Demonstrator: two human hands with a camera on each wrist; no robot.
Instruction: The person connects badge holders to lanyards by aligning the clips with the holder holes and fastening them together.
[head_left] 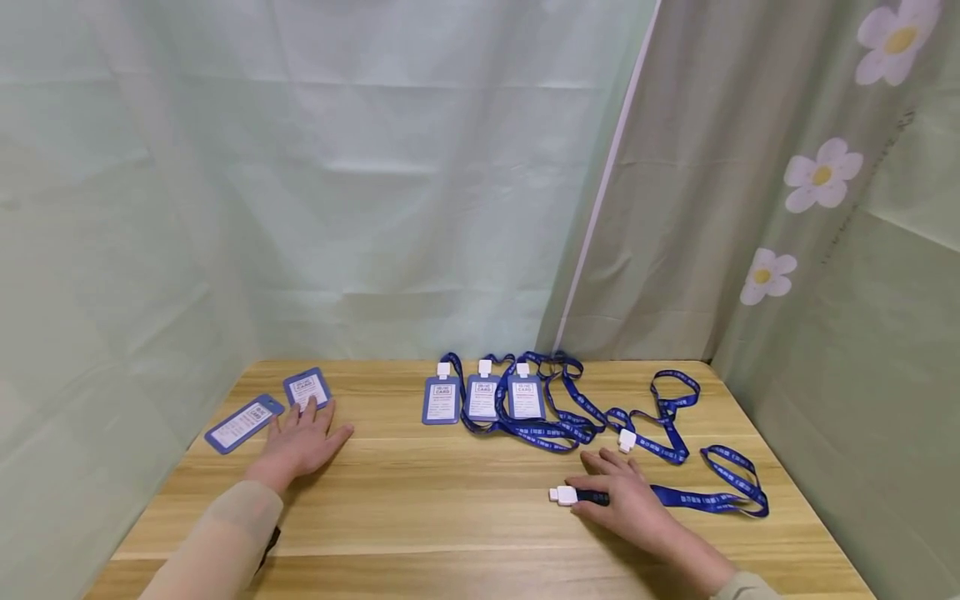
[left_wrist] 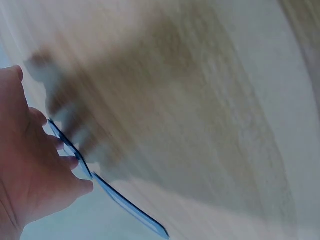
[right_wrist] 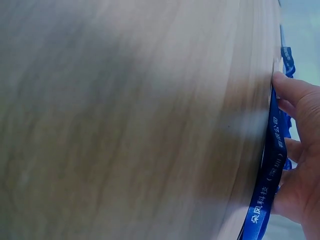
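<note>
In the head view my left hand (head_left: 300,446) reaches to the table's left, its fingertips on the lower edge of a blue card holder (head_left: 307,388). A second blue card holder (head_left: 243,424) lies slanted just left of it. On the right, my right hand (head_left: 626,500) lies low over a blue lanyard (head_left: 705,500), thumb and forefinger on either side of its strap. The lanyard's white clip (head_left: 566,496) sticks out left of the fingers. Its lettered strap (right_wrist: 270,170) runs along the fingers in the right wrist view.
Three card holders (head_left: 441,401) with white clips and tangled blue lanyards (head_left: 551,433) lie at the back middle. Another loose lanyard (head_left: 671,446) with a white clip (head_left: 627,440) rests beyond my right hand. Curtains (head_left: 412,208) hang close behind the wooden table (head_left: 420,533).
</note>
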